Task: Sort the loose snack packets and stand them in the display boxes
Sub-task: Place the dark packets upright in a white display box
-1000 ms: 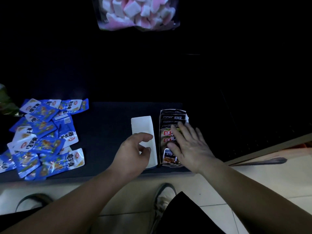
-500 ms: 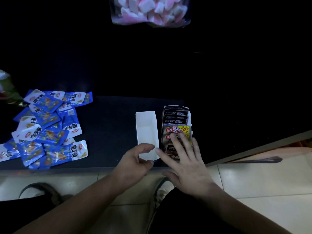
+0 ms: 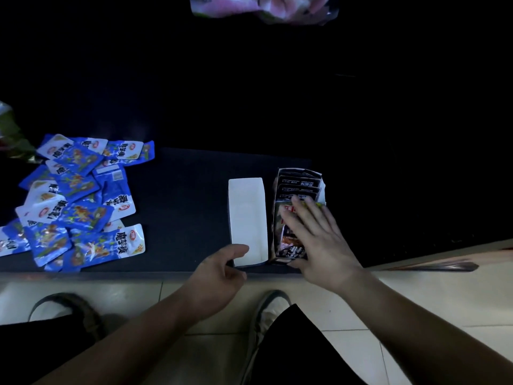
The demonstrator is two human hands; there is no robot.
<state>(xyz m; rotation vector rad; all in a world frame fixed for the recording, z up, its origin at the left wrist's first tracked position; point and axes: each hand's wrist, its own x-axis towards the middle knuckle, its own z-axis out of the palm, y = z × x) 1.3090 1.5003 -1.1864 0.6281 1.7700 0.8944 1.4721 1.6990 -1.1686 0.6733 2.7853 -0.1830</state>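
Observation:
Two narrow display boxes stand side by side on the dark table (image 3: 194,212). The left white box (image 3: 247,215) holds nothing I can see. The right box (image 3: 299,179) is packed with upright dark snack packets (image 3: 298,190). My right hand (image 3: 316,240) lies flat with straight fingers on the near packets in that box. My left hand (image 3: 222,270) is loosely curled at the near end of the white box, thumb against its corner. A heap of several loose blue packets (image 3: 75,204) lies at the table's left.
A clear bag of pink and white sweets (image 3: 263,6) lies at the far top. A crumpled foil wrapper (image 3: 11,134) sits at the left edge. The table's front edge runs just behind my hands; pale floor tiles and my shoes are below.
My right hand drew back toward the near end of the packed box, then laid its fingers forward over the packets again. My left hand slid back from the white box's side to its near corner.

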